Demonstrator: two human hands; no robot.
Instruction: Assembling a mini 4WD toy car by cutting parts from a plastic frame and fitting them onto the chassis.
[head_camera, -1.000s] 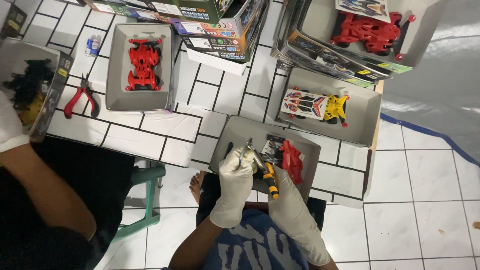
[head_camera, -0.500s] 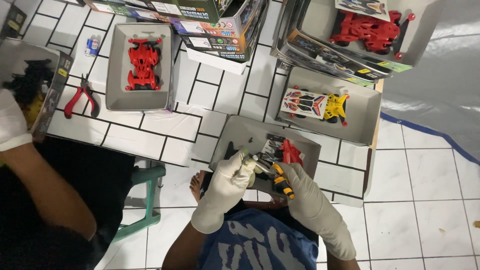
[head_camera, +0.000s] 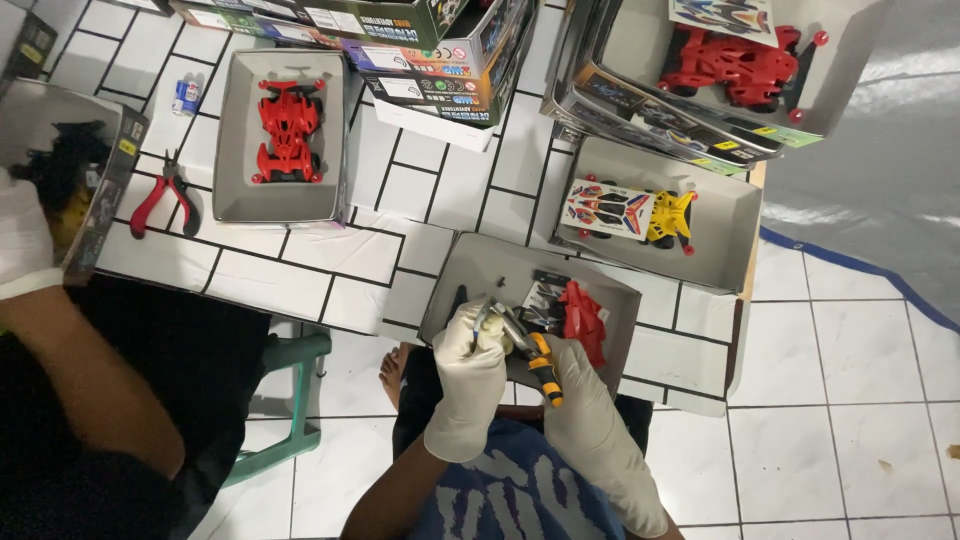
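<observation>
The grey cardboard tray (head_camera: 470, 275) sits on the white tiled floor (head_camera: 330, 250) right in front of our knees, and both our gloved hands work over its near edge. Inside it lies a red toy car body (head_camera: 583, 320), just beside a small dark sheet of parts.

Our left hand (head_camera: 468, 375) is closed around a small pale part (head_camera: 487, 312), which is too small for us to make out. Our right hand (head_camera: 590, 420) grips the yellow and black handles of the pliers (head_camera: 535, 355), whose metal tip meets that small part; the hands sit close together.

Beyond the tray we see a larger tray (head_camera: 725, 225) holding a white and yellow toy car (head_camera: 628, 212), and further left another tray (head_camera: 232, 130) with a red toy car (head_camera: 289, 130). Red-handled pliers (head_camera: 160, 195) lie on the tiles near it. At the left edge, another person's gloved hand (head_camera: 22, 240) rests on a dark box (head_camera: 100, 180).
</observation>
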